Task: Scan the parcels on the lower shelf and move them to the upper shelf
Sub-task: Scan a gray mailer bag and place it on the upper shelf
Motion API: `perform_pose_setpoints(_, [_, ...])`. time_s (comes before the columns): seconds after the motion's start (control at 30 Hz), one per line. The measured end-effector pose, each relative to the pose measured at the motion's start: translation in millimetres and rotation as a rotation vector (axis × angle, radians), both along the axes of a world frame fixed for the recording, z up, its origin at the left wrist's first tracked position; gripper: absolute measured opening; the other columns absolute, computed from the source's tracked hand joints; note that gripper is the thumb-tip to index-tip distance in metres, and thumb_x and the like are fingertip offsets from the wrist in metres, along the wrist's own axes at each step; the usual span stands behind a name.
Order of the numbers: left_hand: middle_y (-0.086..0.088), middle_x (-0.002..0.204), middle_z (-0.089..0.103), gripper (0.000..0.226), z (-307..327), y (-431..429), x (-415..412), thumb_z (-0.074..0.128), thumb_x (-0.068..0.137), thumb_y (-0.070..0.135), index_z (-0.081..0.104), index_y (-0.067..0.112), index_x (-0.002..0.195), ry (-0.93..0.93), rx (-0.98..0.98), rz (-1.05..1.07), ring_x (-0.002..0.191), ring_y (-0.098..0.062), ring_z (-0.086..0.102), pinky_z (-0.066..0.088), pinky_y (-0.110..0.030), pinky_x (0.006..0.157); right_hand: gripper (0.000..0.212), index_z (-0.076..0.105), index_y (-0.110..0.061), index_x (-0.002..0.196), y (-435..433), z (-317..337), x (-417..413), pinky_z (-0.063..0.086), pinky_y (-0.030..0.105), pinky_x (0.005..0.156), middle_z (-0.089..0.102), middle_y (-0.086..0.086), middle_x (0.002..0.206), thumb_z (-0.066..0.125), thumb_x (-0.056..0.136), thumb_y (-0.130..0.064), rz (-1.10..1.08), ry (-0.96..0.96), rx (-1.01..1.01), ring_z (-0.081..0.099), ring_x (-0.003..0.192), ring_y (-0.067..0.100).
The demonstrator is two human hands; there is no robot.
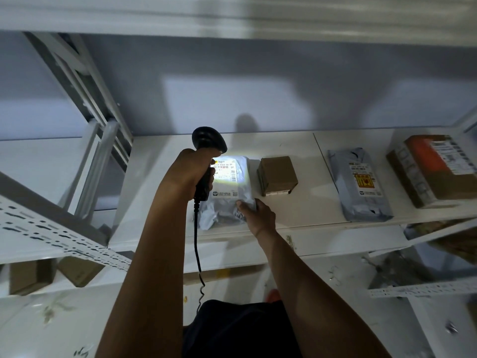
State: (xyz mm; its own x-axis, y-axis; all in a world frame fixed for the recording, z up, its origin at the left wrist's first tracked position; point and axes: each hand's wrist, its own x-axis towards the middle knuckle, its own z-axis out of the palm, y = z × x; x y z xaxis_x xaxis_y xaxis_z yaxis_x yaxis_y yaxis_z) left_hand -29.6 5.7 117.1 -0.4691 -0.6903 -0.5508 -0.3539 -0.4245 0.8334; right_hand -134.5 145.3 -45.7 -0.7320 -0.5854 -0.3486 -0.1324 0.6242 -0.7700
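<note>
Far left, lower tier: two brown cartons are sitting in shadow under a perforated white beam.
Left grip: is clamping round the handle of a black scanner, fingers curled tight, arm reaching up from below.
Scanner: is pointing down and to the right, throwing a bright white patch onto a parcel label.
Cable: is hanging from the scanner's handle, running down between the two forearms, coiled near the bottom.
Grey mailer: is lying flat on the white shelf, near the front edge, just right of the scanner, label facing up and lit.
Right grip: is pinching the grey mailer's near right corner, thumb on top; the other fingers are hidden.
Small brown box: is standing just beside the grey mailer, on its right, not touching it.
Second grey mailer: is lying flat further right, well apart from the small brown box, label up.
Large brown box: is resting at the shelf's far right, an orange panel and a white label on top.
</note>
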Motion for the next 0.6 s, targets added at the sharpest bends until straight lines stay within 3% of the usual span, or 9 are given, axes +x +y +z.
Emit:
perform_pose_setpoints(0.17, [-0.008,0.069,0.058,0.024,-5.6,0.3,-1.3,0.068,0.093,0.027,0.062,0.004,0.101,-0.002,0.003,-0.016,0.05,-0.017,0.051,0.045,-0.024,0.05,0.043,0.07,-0.019,0.115,0.3,-2.5,-3.0,0.045,0.03,0.089,0.075,0.006,0.106,0.062,0.094,-0.055,0.007,-0.003,0.002,0.063,0.089,0.019])
perform_pose_setpoints(0.6, [-0.009,0.069,0.058,0.027,-11.5,-3.8,-1.2,0.069,0.092,0.027,0.061,0.004,0.104,0.018,0.016,0.016,0.048,-0.017,0.051,0.046,-0.022,0.047,0.042,0.069,-0.018,0.117,1.7,-1.4,-3.6,0.036,0.025,0.081,0.074,0.005,0.105,0.062,0.095,-0.052,0.006,-0.005,-0.014,0.056,0.083,0.015])
